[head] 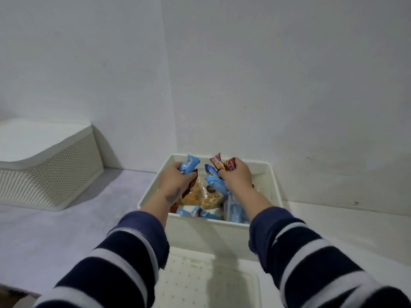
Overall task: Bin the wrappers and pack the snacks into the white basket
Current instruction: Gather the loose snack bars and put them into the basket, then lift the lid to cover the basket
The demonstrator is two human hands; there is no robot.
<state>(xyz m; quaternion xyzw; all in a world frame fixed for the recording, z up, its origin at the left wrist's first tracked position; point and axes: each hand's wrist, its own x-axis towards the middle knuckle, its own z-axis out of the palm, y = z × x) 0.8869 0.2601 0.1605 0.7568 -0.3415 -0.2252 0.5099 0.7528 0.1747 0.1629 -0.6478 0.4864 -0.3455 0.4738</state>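
The white basket (272, 183) stands on the table against the back wall. Both my hands are over its opening. My left hand (174, 180) is shut on a light blue snack pack (189, 163) and a dark red one under it. My right hand (236, 176) is shut on red snack packs (222, 162) and blue ones (212, 174). Inside the basket lie a clear bag of yellow crisps (200, 196) and more blue packs (235, 213) near the front wall.
A perforated cream basket (55, 170) with a lid stands at the left on the table. A white perforated lid or tray (200, 283) lies in front of the white basket, between my striped sleeves. The wall corner is right behind the basket.
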